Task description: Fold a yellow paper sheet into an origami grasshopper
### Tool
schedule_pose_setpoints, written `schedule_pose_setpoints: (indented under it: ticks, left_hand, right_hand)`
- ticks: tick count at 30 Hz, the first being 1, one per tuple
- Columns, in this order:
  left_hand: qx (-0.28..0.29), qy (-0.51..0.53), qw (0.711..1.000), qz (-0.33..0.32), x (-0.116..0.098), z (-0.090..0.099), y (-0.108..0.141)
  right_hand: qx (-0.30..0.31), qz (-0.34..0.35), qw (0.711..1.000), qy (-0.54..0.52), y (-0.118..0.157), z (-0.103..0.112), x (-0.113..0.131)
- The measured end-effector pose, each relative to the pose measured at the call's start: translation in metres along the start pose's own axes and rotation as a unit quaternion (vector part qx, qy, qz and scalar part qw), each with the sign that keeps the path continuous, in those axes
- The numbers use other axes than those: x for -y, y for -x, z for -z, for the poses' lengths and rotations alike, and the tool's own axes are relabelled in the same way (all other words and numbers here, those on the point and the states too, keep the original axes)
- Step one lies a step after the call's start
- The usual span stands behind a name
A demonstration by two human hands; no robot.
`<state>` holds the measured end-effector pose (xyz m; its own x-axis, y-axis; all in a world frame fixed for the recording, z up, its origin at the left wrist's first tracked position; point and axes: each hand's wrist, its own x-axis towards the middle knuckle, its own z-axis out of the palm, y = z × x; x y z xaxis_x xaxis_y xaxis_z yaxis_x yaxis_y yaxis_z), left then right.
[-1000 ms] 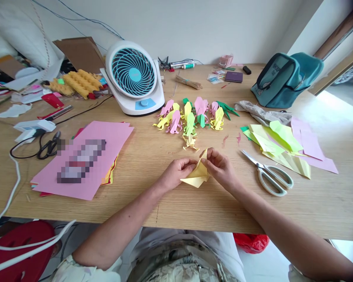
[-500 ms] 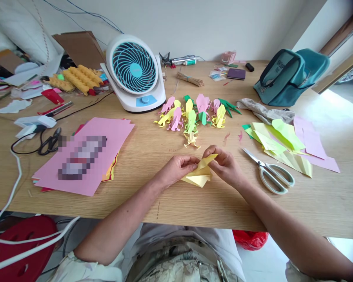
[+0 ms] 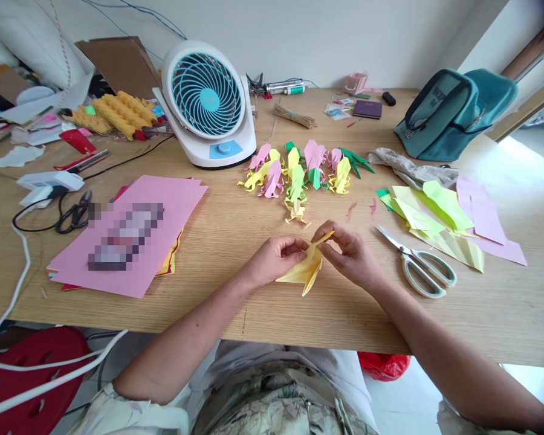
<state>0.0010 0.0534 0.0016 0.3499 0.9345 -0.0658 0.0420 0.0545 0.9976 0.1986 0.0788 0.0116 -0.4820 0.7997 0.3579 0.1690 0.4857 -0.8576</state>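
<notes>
A partly folded piece of yellow paper (image 3: 307, 269) is held between my two hands, just above the wooden table. My left hand (image 3: 278, 258) pinches its left side between thumb and fingers. At the upper right, my right hand (image 3: 347, 246) grips a narrow pointed flap of the same paper. Just beyond my hands stands a group of folded paper figures (image 3: 296, 181) in pink, yellow and green, with thin bent legs. The nearest of them is a small yellow paper figure (image 3: 297, 211).
White-handled scissors (image 3: 424, 266) lie right of my hands, beside loose coloured paper sheets (image 3: 453, 211). Pink sheets (image 3: 172, 205) are stacked at left, with a blurred item on top. A fan (image 3: 208, 103) stands behind, a teal bag (image 3: 453, 118) at back right.
The yellow paper has turned in my hands; its lower part now points down in a narrow fold, and the upper flap looks narrower. The view has shifted slightly.
</notes>
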Motion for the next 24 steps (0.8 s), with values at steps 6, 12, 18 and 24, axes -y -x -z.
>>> schedule_pose_setpoints:
  ticks: [6,12,18,24]
  left_hand:
    - [-0.007,-0.054,0.998,-0.013,0.001,0.001,0.000]
    - [-0.012,-0.061,0.998,-0.020,0.002,0.000,0.000]
    - [0.006,-0.005,1.000,-0.012,0.005,-0.001,-0.001]
    - [-0.008,-0.019,1.000,-0.009,0.003,-0.001,-0.001]
  right_hand:
    - [0.011,0.029,1.000,0.005,0.000,-0.001,0.001]
    - [0.018,0.020,0.999,0.020,0.000,0.003,0.007]
    - [-0.001,-0.002,1.000,0.018,0.000,0.003,0.011]
    - [-0.022,0.011,0.998,0.059,0.002,0.000,0.011]
